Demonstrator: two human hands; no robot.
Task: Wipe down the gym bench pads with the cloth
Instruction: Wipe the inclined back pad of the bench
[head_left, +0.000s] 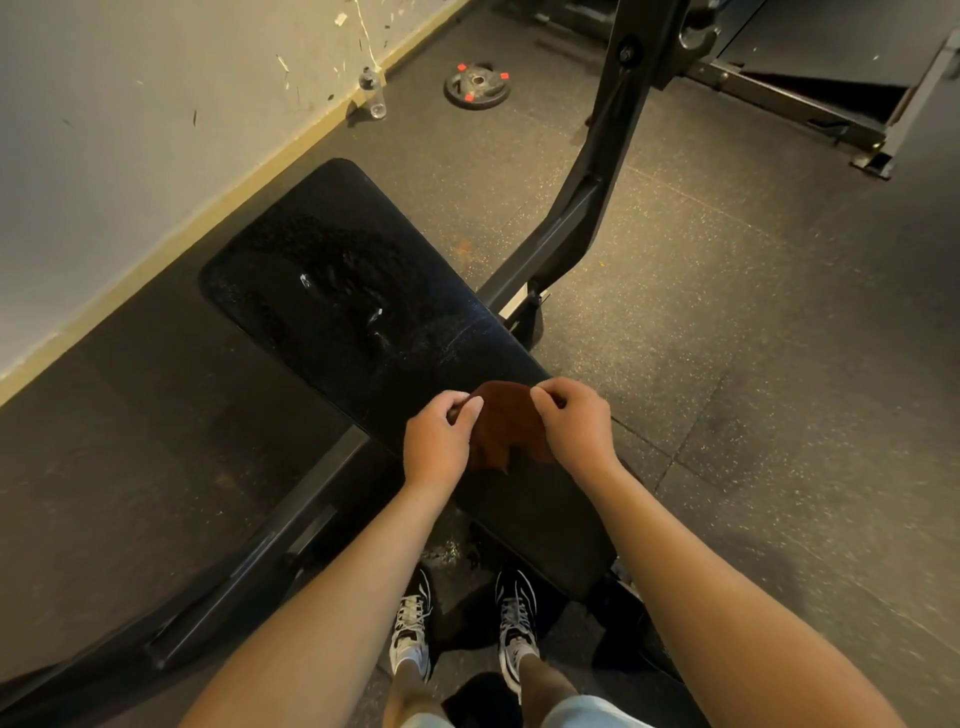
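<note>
At far left a pale, scuffed wall (130, 130) with a yellowish skirting strip meets the dark floor. A clear plastic bottle (372, 93) stands at its foot. Just right of it a round black weight plate (477, 85) with small red tabs lies flat, and any lettering on it is too small to read. The bench pad (337, 270), a long slab of black vinyl with rounded corners, runs from the far left toward the near right. Its far half is dulled by smears and shows two small pale marks. Over its near part the left hand (439, 441) and the right hand (574, 423) hold a rust-brown cloth (506, 426) between them. Each hand has its fingers curled, pinching an upper edge, and the soft fabric droops in loose folds. Whether the cloth touches the pad cannot be told. Nearer, white-and-black laced shoes (410, 623) stand on the floor. To the right a black steel frame (613, 130) slants up and away over the speckled rubber floor (753, 312).
</note>
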